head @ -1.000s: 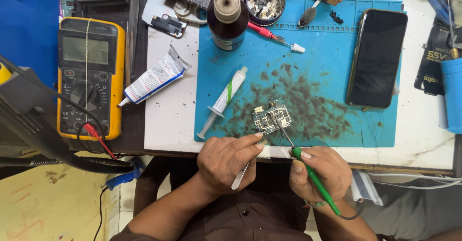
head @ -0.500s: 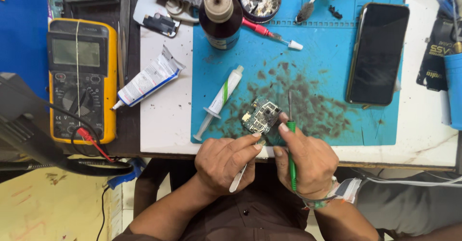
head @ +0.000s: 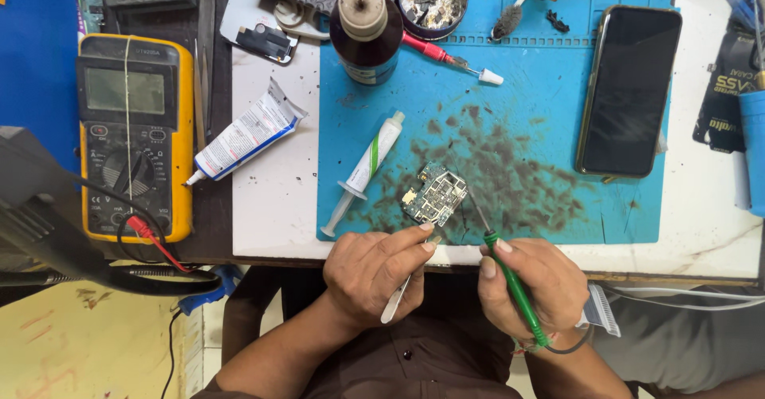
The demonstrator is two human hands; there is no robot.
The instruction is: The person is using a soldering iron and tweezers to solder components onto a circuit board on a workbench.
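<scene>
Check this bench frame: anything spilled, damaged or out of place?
Yes. The blue silicone work mat carries dark scorch-like blotches spread around the small green circuit board. Loose black bits lie near its top edge. Nothing else looks askew.

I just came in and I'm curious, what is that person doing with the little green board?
A person sits at a workbench. Their left hand holds metal tweezers against a small circuit board lying on a stained blue mat. Their right hand holds a green soldering iron, its tip beside the board. A syringe, a dark phone and a yellow multimeter lie around.
</scene>
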